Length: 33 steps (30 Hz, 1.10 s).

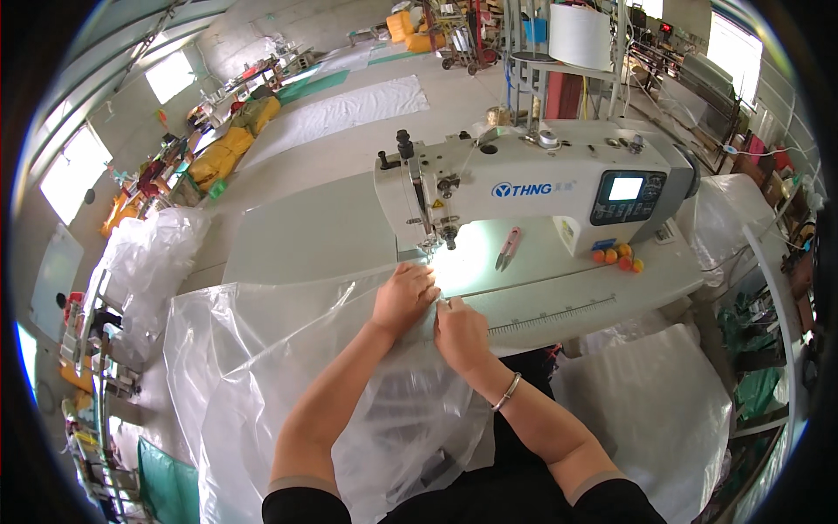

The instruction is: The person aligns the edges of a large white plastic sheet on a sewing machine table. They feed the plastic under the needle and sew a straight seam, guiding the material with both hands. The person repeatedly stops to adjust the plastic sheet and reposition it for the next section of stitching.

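A large clear plastic sheet (271, 349) drapes over the left part of the sewing table and down across my lap. Its edge runs up to the needle area of a white industrial sewing machine (515, 188), whose lamp lights the bed brightly. My left hand (404, 299) presses on the sheet just in front of the presser foot (428, 249), fingers bent together. Close beside it, my right hand (460, 327) pinches the sheet's edge near the table's front. Thread snips (508, 249) with pink handles lie on the bed, right of the needle.
Several small orange and yellow balls (624, 257) sit below the machine's control panel (627, 197). A white thread cone (580, 37) stands behind the machine. More plastic sheeting (646, 419) hangs at the right, and a crumpled plastic heap (153, 262) lies at the left.
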{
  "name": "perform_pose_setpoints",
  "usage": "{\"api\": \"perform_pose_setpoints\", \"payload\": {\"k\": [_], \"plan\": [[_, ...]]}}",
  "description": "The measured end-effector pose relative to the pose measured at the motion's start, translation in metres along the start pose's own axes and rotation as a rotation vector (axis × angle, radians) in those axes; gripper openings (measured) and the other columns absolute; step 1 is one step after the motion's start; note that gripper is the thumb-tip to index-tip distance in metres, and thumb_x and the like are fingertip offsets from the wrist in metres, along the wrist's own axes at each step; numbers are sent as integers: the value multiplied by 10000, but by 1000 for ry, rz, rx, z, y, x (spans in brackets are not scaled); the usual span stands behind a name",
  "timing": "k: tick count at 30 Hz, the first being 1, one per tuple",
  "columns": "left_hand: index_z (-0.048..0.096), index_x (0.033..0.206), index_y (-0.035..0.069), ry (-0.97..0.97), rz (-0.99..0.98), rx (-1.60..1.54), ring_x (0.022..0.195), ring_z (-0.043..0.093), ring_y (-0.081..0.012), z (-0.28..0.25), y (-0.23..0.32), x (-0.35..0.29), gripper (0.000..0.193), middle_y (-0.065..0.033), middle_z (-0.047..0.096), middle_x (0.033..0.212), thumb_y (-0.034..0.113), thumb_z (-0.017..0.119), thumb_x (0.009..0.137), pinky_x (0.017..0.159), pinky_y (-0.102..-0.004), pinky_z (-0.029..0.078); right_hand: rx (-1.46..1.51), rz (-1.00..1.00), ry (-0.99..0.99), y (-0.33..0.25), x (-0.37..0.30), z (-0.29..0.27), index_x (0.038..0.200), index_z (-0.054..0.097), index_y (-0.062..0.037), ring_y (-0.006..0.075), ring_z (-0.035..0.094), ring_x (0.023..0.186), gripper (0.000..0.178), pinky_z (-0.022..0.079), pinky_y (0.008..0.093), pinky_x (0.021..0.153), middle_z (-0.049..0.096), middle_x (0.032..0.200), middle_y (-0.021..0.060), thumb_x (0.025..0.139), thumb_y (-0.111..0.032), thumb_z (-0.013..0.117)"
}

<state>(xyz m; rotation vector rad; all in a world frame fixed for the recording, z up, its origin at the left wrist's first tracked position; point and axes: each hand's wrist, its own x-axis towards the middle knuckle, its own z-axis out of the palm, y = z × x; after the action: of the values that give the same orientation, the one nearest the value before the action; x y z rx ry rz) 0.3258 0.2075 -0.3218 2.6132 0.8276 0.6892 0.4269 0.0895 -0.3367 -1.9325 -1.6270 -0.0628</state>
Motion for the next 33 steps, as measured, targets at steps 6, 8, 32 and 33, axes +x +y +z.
{"api": "perform_pose_setpoints", "payload": {"k": [6,8,32,33], "plan": [[644,914,44,-2,-41,-34,1064,564,-283,-4,-3,10,262,-72,619,1052,296,633,841,850,-408,498,34,-21,-21,1,12,2,837,632,2,310,647,640,80,521,392,572,603,776,148,806,-68,606],[621,879,38,-26,-72,-28,1031,568,-294,-6,-7,19,275,-86,604,1006,304,659,821,833,-414,494,31,-23,-11,2,17,5,826,628,4,310,648,633,73,523,387,570,602,773,151,803,-60,604],[477,1290,-56,317,-607,131,1253,430,-437,38,118,-393,485,-263,431,1367,60,634,846,1053,-490,351,1346,458,-107,11,-139,-32,1232,516,19,175,593,1012,412,497,275,853,588,1111,81,860,-37,682],[458,1302,-69,397,-735,135,1269,413,-431,42,111,-408,491,-273,409,1386,61,628,859,1065,-476,335,1344,451,-110,8,-137,-24,1247,489,18,179,579,1038,454,484,284,882,583,1114,80,849,-46,699]]}}
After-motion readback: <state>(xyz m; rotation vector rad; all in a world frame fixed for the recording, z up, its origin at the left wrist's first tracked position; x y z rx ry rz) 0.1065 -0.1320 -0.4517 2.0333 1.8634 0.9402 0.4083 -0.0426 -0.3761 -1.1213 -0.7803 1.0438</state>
